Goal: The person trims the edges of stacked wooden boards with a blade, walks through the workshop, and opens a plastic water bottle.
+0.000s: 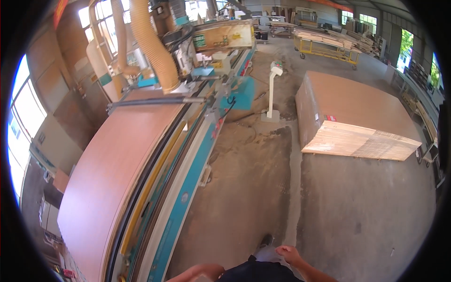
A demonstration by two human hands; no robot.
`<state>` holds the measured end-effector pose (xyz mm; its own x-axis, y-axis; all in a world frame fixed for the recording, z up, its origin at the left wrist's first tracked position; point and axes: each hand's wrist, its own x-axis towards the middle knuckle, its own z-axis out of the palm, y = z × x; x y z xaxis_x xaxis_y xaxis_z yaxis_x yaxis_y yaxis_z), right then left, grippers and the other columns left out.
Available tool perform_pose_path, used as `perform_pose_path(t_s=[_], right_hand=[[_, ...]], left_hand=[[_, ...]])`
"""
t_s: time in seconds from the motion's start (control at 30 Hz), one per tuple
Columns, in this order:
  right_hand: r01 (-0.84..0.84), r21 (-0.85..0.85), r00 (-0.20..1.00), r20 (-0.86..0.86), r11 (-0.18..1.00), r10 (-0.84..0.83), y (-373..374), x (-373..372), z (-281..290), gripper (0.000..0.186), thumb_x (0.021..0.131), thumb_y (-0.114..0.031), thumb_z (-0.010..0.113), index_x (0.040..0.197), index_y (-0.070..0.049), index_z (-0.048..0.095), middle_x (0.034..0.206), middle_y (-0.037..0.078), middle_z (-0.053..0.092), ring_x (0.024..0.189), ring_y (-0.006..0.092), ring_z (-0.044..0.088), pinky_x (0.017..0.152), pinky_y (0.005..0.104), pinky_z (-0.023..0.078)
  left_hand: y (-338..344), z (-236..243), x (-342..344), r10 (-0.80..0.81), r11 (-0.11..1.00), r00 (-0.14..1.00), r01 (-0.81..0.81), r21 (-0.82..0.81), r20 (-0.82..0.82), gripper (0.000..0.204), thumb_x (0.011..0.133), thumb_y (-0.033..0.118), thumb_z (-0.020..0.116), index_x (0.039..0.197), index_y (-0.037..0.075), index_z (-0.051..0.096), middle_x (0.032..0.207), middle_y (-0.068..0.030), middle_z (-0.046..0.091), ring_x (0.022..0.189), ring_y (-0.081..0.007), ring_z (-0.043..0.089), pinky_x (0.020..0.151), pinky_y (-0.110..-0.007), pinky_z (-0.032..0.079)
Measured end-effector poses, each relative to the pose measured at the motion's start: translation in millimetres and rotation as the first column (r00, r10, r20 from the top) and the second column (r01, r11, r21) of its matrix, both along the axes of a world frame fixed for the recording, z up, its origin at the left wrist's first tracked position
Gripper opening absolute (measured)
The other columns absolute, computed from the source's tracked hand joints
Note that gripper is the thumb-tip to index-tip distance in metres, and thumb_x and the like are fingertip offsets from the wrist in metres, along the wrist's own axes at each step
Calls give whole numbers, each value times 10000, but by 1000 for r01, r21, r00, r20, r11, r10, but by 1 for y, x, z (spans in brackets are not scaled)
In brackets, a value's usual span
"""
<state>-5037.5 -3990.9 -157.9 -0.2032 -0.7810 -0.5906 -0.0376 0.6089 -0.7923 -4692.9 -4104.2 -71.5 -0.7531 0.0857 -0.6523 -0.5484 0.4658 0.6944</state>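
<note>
Standing on dusty concrete floor (357, 207) beside panel saw (188, 178), right hand (289, 254) empty, left hand (199, 272) grip unclear.

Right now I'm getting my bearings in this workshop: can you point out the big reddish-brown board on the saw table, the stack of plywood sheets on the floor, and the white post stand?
Reddish-brown board (108, 188): head view, middle of its top face.
Stack of plywood sheets (357, 105): head view, top sheet.
White post stand (271, 94): head view, upright post.

A large reddish-brown plywood sheet (112, 188) lies flat on the long teal-edged saw machine (181, 207), covering its bed from the near end up to the cutting head, its right long edge running along the yellow rail, smooth face up
</note>
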Motion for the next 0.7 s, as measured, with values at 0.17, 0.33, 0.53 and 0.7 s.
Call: perform_pose_path(t_s=[0.17, 0.33, 0.53, 0.7], right_hand=[[-44, -133, 999, -37, 990, 40, -112, -95, 22, 329, 887, -322, 589, 982, -21, 683, 918, 56, 692, 831, 125, 618, 757, 262, 479], [120, -12, 993, -8, 993, -120, -200, -189, 17, 398, 915, -349, 558, 982, 28, 666, 928, 86, 695, 794, 147, 622, 749, 291, 492], [-62, 80, 968, -237, 995, 80, -250, -282, -111, 324, 920, -281, 563, 944, 18, 683, 882, 77, 696, 824, 182, 656, 761, 317, 511], [-221, 186, 792, -538, 957, 288, -251, -352, -211, 329, 945, -246, 488, 1098, 10, 626, 1079, 181, 637, 1079, 305, 563, 966, 399, 421]], left_hand=[[-103, 8, -83, 19, 999, 975, -25, -22, -221, 490, 650, 259, 726, 1105, 89, 668, 907, -164, 693, 841, -299, 657, 748, -409, 493], [-196, -16, -145, 346, 938, 922, -336, 86, -174, 476, 691, 224, 703, 1147, 99, 650, 980, -174, 684, 895, -289, 657, 787, -402, 493], [-331, -56, -237, 379, 925, 897, -372, 78, -227, 415, 798, 302, 593, 1163, 112, 645, 1145, -144, 643, 1045, -303, 604, 895, -388, 465], [-452, -67, -349, 469, 865, 873, -485, -132, -132, 430, 836, 392, 542, 1129, 99, 654, 1164, -164, 622, 1089, -335, 564, 900, -435, 440]])
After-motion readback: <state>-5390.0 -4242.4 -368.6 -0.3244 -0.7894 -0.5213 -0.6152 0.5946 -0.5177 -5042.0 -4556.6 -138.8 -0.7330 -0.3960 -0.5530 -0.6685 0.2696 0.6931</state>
